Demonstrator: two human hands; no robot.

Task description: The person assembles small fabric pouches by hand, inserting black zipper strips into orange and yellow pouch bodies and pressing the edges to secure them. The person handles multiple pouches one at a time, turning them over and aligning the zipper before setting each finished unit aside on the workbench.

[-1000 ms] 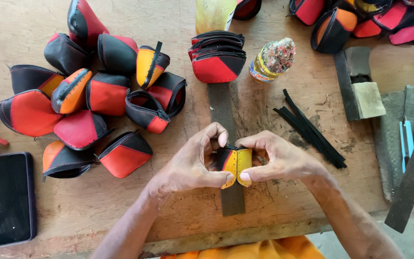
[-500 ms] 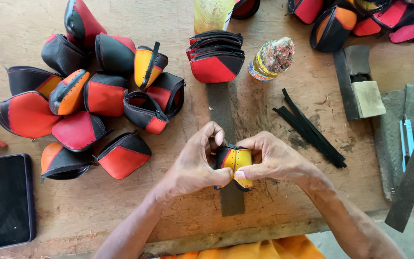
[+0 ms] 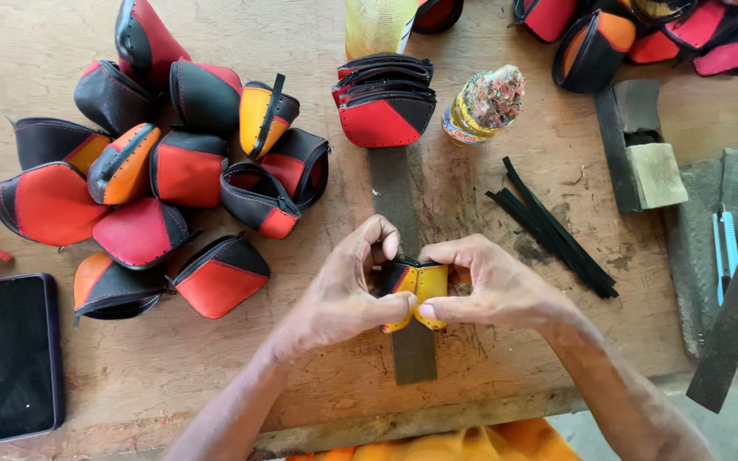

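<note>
While gripped, yellow pouch (image 3: 418, 294) between both hands (image 3: 424, 290), above dark strip (image 3: 407, 341).

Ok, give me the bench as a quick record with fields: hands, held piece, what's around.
left hand: grips the piece from its left side
right hand: grips it from the right
held piece: small yellow and black pouch, above a dark strip
left of hands: heap of red, orange and black pouches
far left: phone, screen dark
right: black strips
bench: bare wood
</note>
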